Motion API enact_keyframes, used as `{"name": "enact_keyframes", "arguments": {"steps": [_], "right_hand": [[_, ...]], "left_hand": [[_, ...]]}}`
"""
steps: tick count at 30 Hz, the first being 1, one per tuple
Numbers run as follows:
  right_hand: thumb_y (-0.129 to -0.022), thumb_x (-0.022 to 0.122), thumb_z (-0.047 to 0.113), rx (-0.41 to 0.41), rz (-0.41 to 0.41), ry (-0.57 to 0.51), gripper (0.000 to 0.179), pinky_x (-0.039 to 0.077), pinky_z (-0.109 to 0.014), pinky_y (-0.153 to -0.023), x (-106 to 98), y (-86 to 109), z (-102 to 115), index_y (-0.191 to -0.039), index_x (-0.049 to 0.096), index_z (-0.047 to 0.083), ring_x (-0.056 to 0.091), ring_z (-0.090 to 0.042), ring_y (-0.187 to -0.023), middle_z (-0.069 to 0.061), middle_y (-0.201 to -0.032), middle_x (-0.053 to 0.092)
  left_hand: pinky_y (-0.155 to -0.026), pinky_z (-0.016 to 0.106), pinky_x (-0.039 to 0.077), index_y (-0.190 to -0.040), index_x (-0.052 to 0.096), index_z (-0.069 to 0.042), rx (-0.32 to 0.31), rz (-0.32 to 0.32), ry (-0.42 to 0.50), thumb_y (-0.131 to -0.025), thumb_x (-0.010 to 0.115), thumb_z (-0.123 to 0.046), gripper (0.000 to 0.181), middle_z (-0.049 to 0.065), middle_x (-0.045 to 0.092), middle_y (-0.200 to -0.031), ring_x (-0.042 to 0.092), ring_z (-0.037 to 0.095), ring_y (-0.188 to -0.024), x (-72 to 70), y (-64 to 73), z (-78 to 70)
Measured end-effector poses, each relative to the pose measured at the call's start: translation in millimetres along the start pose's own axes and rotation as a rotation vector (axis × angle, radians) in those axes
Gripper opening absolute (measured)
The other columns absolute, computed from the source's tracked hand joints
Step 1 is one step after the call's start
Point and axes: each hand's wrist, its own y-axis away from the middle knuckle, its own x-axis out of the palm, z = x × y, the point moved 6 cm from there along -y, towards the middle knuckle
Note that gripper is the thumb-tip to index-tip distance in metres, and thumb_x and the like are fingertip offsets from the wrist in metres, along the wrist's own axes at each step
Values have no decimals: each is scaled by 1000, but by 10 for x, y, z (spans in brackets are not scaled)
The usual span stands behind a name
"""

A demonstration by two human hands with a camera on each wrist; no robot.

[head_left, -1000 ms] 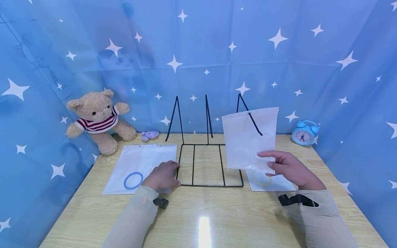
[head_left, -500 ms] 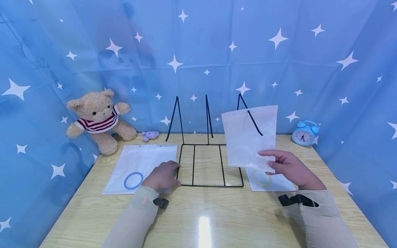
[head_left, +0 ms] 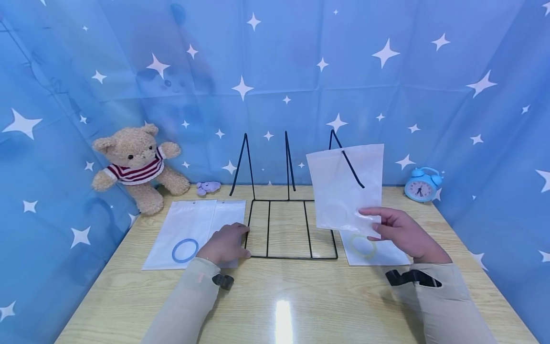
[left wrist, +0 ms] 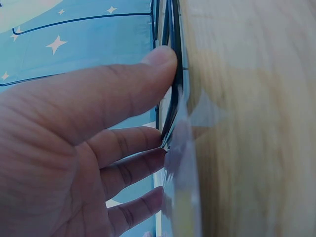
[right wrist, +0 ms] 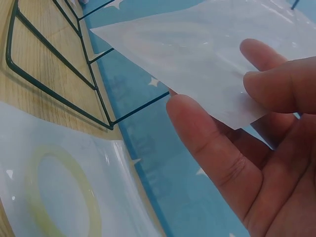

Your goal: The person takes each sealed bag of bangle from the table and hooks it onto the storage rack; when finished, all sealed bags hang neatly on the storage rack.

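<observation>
A white plastic bag [head_left: 343,184] hangs from the right hook of a black wire rack [head_left: 311,234], the hook's tip passing in front of it. The faint outline of a ring shows through the bag's lower part. My right hand [head_left: 399,231] pinches the bag near its lower right corner; in the right wrist view, the thumb [right wrist: 276,89] lies on one face, with other fingers behind. My left hand [head_left: 223,242] rests on the left side of the rack's base, its thumb [left wrist: 160,59] against the wire and the other fingers fairly straight.
White bags [head_left: 176,224] lie left of the rack, with a blue ring [head_left: 174,252] showing on one. Another bag [head_left: 391,255], with a yellow ring [head_left: 352,248], lies right. Behind stand a teddy bear [head_left: 133,148], a small purple toy [head_left: 209,187] and a blue alarm clock [head_left: 418,190].
The hanging bag's lower edge has risen slightly and its top has shifted a little left; the right hand still pinches it and has barely moved. The left hand stays in place.
</observation>
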Motion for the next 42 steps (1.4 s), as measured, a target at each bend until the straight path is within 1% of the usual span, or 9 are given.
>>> {"name": "enact_keyframes", "arguments": {"steps": [4, 7, 12, 16, 22, 29, 42], "right_hand": [[-109, 57, 6, -18, 2, -7, 42, 64, -37, -87, -6, 2, 2, -151, 55, 1, 51, -25, -66, -17, -80, 52], [-109, 56, 6, -19, -6, -7, 42, 64, -37, -87, -11, 2, -2, -150, 55, 2, 50, -27, -67, -17, -78, 50], [-109, 56, 5, -13, -22, -6, 41, 64, -37, -87, -18, 2, -13, -150, 56, 2, 51, -27, -71, -19, -82, 51], [-109, 56, 5, -14, -40, 6, 41, 64, -38, -86, -25, 2, -14, -149, 57, 2, 50, -28, -72, -17, -83, 50], [-109, 56, 4, -25, -72, 13, 40, 64, -39, -85, -42, 6, 4, -149, 58, 2, 49, -25, -70, -12, -80, 48], [-109, 57, 6, -7, -84, 11, 41, 64, -39, -86, -47, 3, -7, -150, 57, 3, 49, -26, -71, -11, -79, 47], [-109, 53, 3, -51, -97, -16, 42, 64, -35, -86, -70, -1, 1, -151, 54, 0, 49, -21, -71, -6, -77, 45]], "left_hand": [[-116, 67, 38, -153, 57, -10, 2, -2, -2, -88, 86, -32, 74, 12, 51, -159, 47, 40, -146, 3, -1, 2], [-116, 67, 38, -153, 57, -11, 4, -3, -5, -89, 86, -32, 74, 12, 51, -159, 47, 40, -145, 5, -2, 7], [-115, 67, 39, -153, 57, -10, 4, -1, -12, -88, 86, -32, 74, 12, 51, -159, 48, 41, -145, 4, -1, 11], [-116, 67, 38, -153, 56, -10, -2, 5, -6, -89, 86, -33, 74, 12, 51, -159, 47, 40, -146, 1, 1, 6], [-115, 66, 39, -153, 56, -9, 6, 9, -11, -89, 87, -32, 75, 13, 51, -159, 47, 41, -145, -4, -1, -4], [-114, 66, 40, -153, 56, -8, 12, 8, -17, -88, 87, -31, 75, 14, 51, -159, 48, 41, -145, 0, 1, 4], [-115, 65, 41, -153, 56, -9, -3, 5, -31, -88, 87, -33, 76, 13, 51, -158, 49, 40, -144, -12, 0, 0]]}}
